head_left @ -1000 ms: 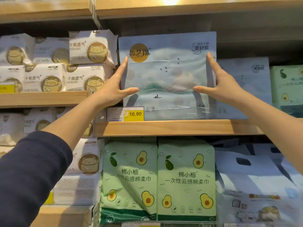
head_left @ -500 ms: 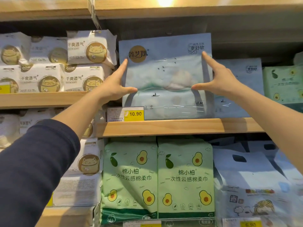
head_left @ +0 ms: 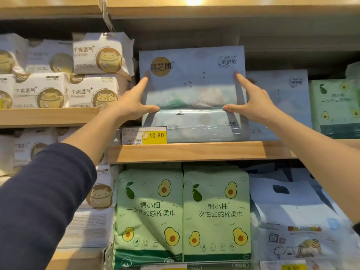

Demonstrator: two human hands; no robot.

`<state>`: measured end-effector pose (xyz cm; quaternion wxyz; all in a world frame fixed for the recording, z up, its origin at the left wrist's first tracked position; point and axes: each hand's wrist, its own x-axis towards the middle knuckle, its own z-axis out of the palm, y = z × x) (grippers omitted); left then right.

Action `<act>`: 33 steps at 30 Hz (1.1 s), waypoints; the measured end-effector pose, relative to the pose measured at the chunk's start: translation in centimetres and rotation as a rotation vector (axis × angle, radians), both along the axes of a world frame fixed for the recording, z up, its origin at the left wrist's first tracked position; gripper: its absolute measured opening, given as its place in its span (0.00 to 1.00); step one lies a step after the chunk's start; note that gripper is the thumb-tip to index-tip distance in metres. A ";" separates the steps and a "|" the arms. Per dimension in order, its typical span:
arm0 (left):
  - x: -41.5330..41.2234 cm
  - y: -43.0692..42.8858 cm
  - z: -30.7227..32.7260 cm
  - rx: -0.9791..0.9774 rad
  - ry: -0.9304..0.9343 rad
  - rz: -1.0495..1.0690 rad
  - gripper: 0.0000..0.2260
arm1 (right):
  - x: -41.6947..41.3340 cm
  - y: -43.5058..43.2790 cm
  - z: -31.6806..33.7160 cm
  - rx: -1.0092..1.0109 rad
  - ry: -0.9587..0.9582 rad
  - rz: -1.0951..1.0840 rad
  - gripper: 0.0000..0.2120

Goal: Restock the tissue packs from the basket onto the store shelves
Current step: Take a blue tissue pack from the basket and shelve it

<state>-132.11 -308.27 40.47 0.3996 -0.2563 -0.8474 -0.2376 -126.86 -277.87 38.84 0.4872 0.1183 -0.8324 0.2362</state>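
Wooden store shelves (head_left: 194,152) fill the view, stocked with wrapped paper goods. On the middle shelf a pale blue tissue pack (head_left: 191,90) stands upright behind a yellow price tag (head_left: 145,135) reading 10.90. The left hand (head_left: 129,106) and right hand (head_left: 255,104) press flat against its two sides, fingers (head_left: 143,82) spread and extended, thumbs laid across its front; neither hand is clenched. Just right of it stands a second blue pack (head_left: 282,102). White cat-printed packs (head_left: 97,53) are stacked to the left, and green avocado-printed packs (head_left: 183,211) sit on the shelf below.
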 end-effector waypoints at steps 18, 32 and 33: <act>0.0 0.7 -0.7 0.037 -0.078 -0.089 0.44 | -0.1 0.0 0.4 0.045 -0.011 -0.039 0.44; 5.5 1.0 -1.6 0.070 -0.067 -0.093 0.45 | 4.4 -0.4 0.1 0.064 -0.074 0.034 0.45; 6.2 1.1 -1.7 0.078 -0.058 -0.089 0.45 | 4.9 -0.3 0.0 0.064 -0.082 0.048 0.45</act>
